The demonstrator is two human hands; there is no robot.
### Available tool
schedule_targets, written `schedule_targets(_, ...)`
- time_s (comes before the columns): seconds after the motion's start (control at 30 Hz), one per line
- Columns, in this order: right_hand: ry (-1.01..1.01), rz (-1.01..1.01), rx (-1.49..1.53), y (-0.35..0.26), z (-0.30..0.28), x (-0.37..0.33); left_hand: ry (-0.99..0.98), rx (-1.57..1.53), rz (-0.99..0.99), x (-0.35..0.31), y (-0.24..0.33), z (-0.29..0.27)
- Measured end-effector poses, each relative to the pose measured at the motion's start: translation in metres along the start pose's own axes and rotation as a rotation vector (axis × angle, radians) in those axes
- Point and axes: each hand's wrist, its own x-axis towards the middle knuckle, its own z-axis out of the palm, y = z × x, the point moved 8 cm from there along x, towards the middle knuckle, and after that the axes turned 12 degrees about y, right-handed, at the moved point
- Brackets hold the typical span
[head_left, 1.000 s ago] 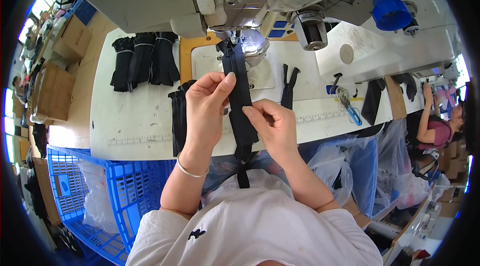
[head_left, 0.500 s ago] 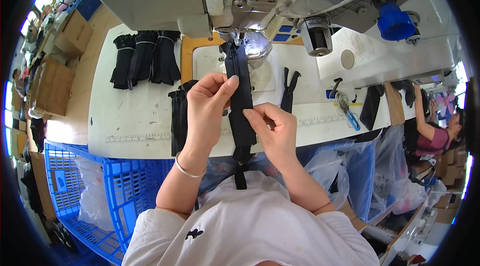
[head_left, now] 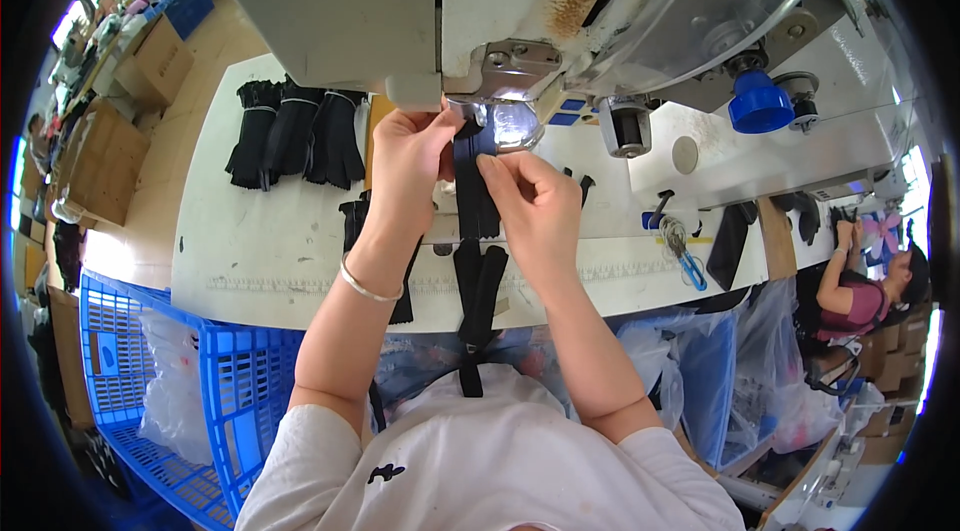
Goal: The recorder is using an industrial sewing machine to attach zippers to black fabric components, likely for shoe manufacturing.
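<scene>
A black zipper (head_left: 474,196) with a broad dark strip lies lengthwise under the head of a sewing machine (head_left: 512,71). My left hand (head_left: 408,153) pinches its far end, close beside the needle area, which is partly hidden by the fingers. With thumb and forefinger, my right hand (head_left: 535,203) holds the strip's right edge, a little nearer to me. More black zipper tape (head_left: 478,281) hangs from the near end over the table's front edge. Beside my left wrist lie other black zippers (head_left: 354,219), mostly covered by my arm.
Three tied bundles of black zippers (head_left: 296,131) lie at the table's far left. Blue-handled thread snips (head_left: 686,256) rest at the right. A blue plastic crate (head_left: 215,381) stands at lower left. Another person (head_left: 850,291) sits at far right.
Both hands have moved away from me toward the needle, taking the zipper along. My left hand now grips nearer its far end. The view has shifted slightly.
</scene>
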Motion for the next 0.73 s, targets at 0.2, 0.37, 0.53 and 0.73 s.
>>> schedule_targets(0.2, -0.076, 0.094, 0.017, 0.008, 0.000, -0.014, 0.031, -0.094, 0.098, 0.043, -0.003, 0.004)
schedule_targets(0.37, -0.078, 0.173, 0.025, 0.064, -0.034, -0.046, 0.011, -0.068, 0.072, 0.055, -0.002, 0.008)
schedule_targets(0.53, 0.115, -0.008, -0.563, 0.106, -0.091, -0.022, -0.037, -0.094, 0.134, 0.042, 0.013, 0.002)
schedule_targets(0.73, -0.032, 0.068, -0.777, 0.129, -0.079, -0.014, 0.070, 0.047, 0.154, 0.003, 0.018, -0.066)
